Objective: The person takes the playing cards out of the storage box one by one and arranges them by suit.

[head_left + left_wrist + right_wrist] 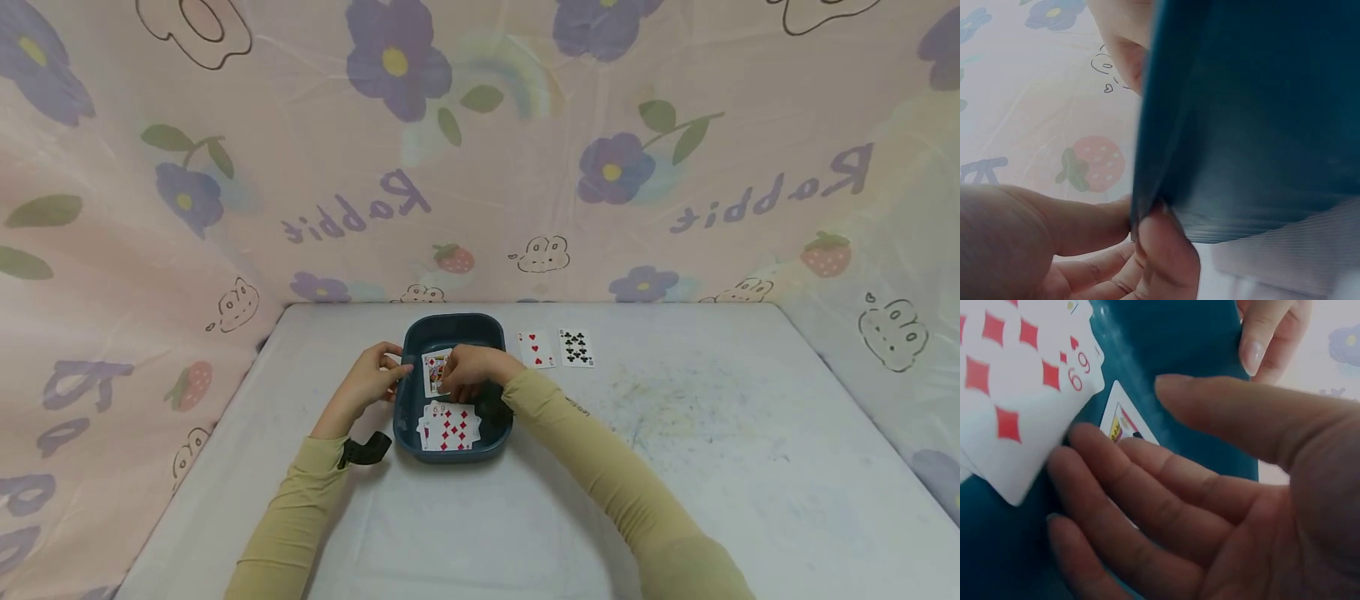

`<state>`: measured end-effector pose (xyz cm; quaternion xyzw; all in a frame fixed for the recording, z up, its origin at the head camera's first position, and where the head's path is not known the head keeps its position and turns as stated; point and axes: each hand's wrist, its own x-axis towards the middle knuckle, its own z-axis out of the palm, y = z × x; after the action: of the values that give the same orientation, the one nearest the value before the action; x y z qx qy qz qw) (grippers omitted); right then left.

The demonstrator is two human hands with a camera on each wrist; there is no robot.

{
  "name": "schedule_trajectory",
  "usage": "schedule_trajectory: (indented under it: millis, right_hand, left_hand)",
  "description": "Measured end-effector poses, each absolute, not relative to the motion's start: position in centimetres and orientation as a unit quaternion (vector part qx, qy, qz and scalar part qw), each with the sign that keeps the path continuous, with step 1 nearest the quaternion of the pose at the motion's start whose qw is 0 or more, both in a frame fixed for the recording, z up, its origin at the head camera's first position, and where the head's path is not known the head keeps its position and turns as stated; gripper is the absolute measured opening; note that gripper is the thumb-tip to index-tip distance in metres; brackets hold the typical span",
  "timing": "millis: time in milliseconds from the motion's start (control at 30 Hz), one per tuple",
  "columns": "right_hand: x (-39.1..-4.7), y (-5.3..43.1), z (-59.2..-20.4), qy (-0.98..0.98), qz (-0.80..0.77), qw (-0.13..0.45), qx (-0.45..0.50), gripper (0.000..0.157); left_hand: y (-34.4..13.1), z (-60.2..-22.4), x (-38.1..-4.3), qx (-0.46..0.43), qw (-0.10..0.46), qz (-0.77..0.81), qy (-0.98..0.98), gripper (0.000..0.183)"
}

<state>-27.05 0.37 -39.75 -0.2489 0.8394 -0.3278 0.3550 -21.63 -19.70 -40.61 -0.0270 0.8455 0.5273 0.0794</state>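
A dark blue rectangular tray stands on the table with playing cards inside. My left hand pinches its left rim, thumb on one side of the wall and fingers on the other; the left wrist view shows this grip up close. Over the tray's middle is my right hand, its thumb apart from loosely bent fingers. Those fingers overlap a face card lying in the far half, partly hiding it. In the near half sits a fanned pile of cards with a diamond card on top.
On the white table, right of the tray's far end, a hearts card and a clubs card lie face up side by side. A printed cloth wall rises behind the table and on both sides.
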Motion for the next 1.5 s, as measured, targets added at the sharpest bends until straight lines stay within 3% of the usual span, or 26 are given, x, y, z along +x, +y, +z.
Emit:
schedule_trajectory:
  millis: [267, 767, 1067, 1500]
  right_hand:
    - [-27.1, 0.6, -39.8, 0.843, -0.314, 0.355, -0.256, 0.009]
    - [-27.2, 2.2, -37.7, 0.845, -0.298, 0.293, -0.333, 0.014]
    - [-27.6, 7.0, -36.3, 0.837, -0.353, 0.237, -0.345, 0.024]
    - [-27.1, 14.4, -37.8, 0.789, -0.523, 0.181, -0.267, 0.011]
  left_hand:
    - [-19.5, -40.3, -21.5, -0.016, 0.081, 0.532, 0.843, 0.039]
    - [-19.5, -40.2, -21.2, -0.005, 0.075, 0.535, 0.842, 0.038]
    - [-19.7, -40.5, -21.5, -0.023, 0.082, 0.519, 0.850, 0.041]
    - [-19.5, -40.3, -21.3, -0.030, 0.084, 0.516, 0.852, 0.042]
